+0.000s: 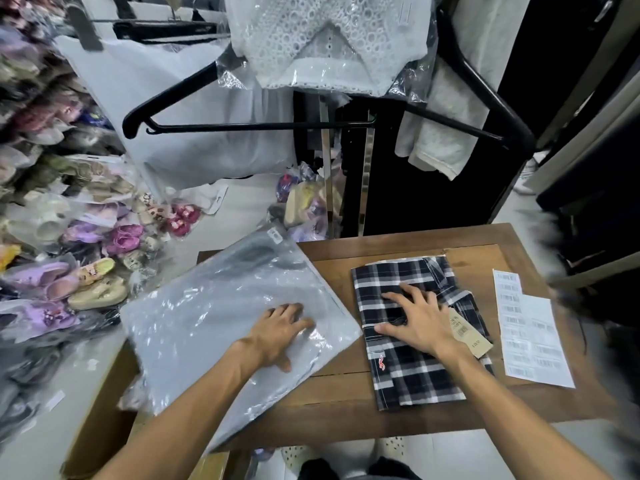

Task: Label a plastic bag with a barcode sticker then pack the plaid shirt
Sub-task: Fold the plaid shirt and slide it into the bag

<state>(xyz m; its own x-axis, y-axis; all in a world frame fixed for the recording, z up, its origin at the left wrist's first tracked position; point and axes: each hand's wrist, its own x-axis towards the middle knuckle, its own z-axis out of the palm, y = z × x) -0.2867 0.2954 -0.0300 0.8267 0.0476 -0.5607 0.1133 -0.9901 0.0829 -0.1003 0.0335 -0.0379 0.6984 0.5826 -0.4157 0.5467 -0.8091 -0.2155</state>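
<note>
Head view: right hand flat atop plaid shirt.

Little readable text: barcodes and one price tag

On the plaid shirt, a brown paper tag at its right edge carries a barcode and small print too fine to read, with what looks like a price near its lower end; a small red embroidered logo sits on the shirt's lower left. Just right of the shirt, sticker sheets show rows of barcodes, digits illegible. A small printed label marks the plastic bag's far corner, unreadable.
</note>
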